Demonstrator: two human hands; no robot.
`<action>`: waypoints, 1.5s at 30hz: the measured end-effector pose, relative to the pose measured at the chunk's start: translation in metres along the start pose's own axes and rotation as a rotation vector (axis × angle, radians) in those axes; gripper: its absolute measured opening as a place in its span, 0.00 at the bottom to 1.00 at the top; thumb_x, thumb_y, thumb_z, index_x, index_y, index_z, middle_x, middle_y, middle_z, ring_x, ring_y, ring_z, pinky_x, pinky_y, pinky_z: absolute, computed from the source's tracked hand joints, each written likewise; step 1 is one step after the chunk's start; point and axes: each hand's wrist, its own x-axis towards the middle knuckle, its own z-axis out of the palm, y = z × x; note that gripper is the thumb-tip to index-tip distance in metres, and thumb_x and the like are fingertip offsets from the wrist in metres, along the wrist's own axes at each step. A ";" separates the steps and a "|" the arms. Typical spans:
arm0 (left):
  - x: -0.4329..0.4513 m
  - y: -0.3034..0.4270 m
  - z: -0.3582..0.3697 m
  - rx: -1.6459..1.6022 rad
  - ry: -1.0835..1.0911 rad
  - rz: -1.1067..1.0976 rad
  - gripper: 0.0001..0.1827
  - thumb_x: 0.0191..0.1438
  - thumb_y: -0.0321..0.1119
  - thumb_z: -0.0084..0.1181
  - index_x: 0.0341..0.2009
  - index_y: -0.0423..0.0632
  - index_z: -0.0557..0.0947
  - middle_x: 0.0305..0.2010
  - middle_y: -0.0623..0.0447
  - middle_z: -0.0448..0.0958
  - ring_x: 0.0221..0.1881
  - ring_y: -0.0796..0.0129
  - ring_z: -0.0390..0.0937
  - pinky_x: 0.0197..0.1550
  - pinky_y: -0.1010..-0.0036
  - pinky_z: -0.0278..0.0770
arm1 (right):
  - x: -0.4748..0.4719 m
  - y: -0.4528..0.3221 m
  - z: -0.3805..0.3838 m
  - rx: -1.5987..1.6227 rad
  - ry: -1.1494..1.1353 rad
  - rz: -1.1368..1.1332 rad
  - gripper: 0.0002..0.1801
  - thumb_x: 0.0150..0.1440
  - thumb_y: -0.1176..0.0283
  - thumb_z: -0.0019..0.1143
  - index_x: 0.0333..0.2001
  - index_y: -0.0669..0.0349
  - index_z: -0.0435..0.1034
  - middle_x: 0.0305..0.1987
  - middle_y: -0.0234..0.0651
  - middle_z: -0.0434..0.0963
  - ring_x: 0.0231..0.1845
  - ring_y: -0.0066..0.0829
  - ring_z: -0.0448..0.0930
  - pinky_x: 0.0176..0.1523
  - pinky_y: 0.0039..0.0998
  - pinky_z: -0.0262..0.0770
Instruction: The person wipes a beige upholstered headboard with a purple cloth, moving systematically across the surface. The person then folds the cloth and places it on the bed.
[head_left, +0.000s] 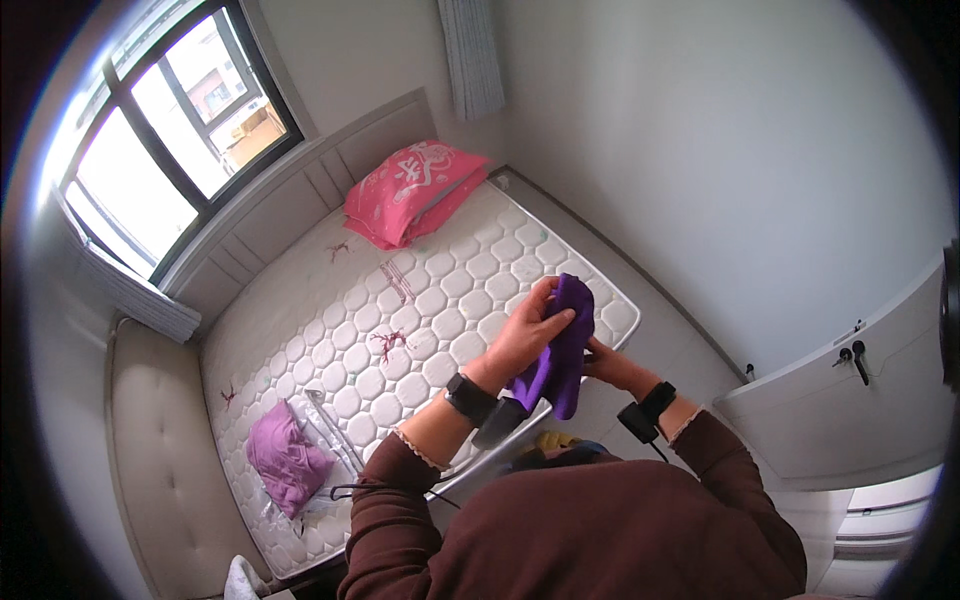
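A dark purple piece of cloth (566, 345) hangs in front of me, bunched and folded, over the near edge of the mattress. My left hand (529, 326) grips its upper part, with the thumb lying across the front. Behind its right side is my right hand (609, 364); the fingertips reach the cloth's edge and are partly hidden by it, so I cannot tell how firmly they hold. Both wrists wear black straps with small black devices.
The bare quilted mattress (450, 285) spreads before me. Pink pillows (416, 187) lie by the headboard (322, 172). A lilac cloth bundle (287, 459) rests on clear plastic (322, 427) at the left. A white door (840, 420) stands at the right, near the wall.
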 end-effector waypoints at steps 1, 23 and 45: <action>0.000 0.001 -0.003 -0.034 -0.035 0.015 0.23 0.62 0.28 0.51 0.60 0.44 0.64 0.48 0.50 0.74 0.49 0.70 0.73 0.53 0.74 0.72 | 0.003 0.005 0.005 -0.020 0.022 0.054 0.30 0.59 0.77 0.57 0.64 0.60 0.58 0.55 0.35 0.72 0.56 0.27 0.75 0.59 0.30 0.73; 0.093 -0.047 0.020 -0.152 -0.132 0.054 0.15 0.62 0.25 0.48 0.54 0.41 0.72 0.48 0.53 0.76 0.48 0.73 0.73 0.54 0.76 0.71 | -0.102 0.030 -0.125 0.029 0.702 -0.119 0.17 0.61 0.61 0.57 0.49 0.59 0.70 0.40 0.29 0.77 0.42 0.20 0.74 0.46 0.27 0.73; 0.235 -0.097 0.285 -0.053 -1.151 -0.134 0.17 0.64 0.24 0.44 0.57 0.44 0.70 0.51 0.56 0.75 0.51 0.75 0.70 0.57 0.75 0.67 | -0.253 0.153 -0.203 1.131 1.465 -0.760 0.18 0.64 0.66 0.51 0.57 0.54 0.64 0.57 0.32 0.71 0.57 0.30 0.70 0.62 0.35 0.63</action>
